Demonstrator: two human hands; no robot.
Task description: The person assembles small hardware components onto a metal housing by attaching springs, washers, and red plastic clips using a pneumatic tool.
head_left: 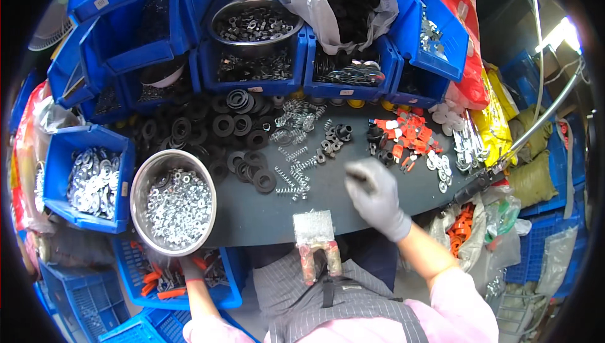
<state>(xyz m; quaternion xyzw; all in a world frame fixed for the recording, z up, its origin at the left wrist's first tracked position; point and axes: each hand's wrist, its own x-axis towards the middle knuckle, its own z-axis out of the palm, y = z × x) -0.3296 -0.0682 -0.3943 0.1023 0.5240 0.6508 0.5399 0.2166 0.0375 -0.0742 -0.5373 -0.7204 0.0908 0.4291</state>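
Right hand (pixel 372 193): gloved in grey, raised over the dark bench (pixel 277 212); fingers curled toward the thumb, neither spread flat nor plainly pressed together. A dark patch shows at the fingertips, but I cannot tell whether it is a small part or shadow.
Left hand (pixel 191 270): down in the blue crate (pixel 232 281), among the orange-handled pieces (pixel 171 294); blurred and partly covered, so its opening and hold cannot be told.
Metal block (pixel 313 226): left of the right hand and nearer the body, at the bench edge; a low sweep of that hand might catch it.
Coil springs (pixel 296 170): left of the right hand; loose and jumbled, so picking one could drag others along with it.
Black fittings (pixel 340 132): ahead of the right hand, just beside the springs; a careless brush could mix the two.
Red-orange parts (pixel 406 132): ahead and right of the right hand, close to white discs (pixel 440 170); these too could mingle if nudged.
Steel bowl (pixel 139 207): just ahead of the left hand, seeming to overhang the bench edge; lifting the hand sharply might tip it and spill the nuts (pixel 179 207).
Black rings (pixel 263 180): beyond the bowl, rightward from the left hand, loosely heaped.
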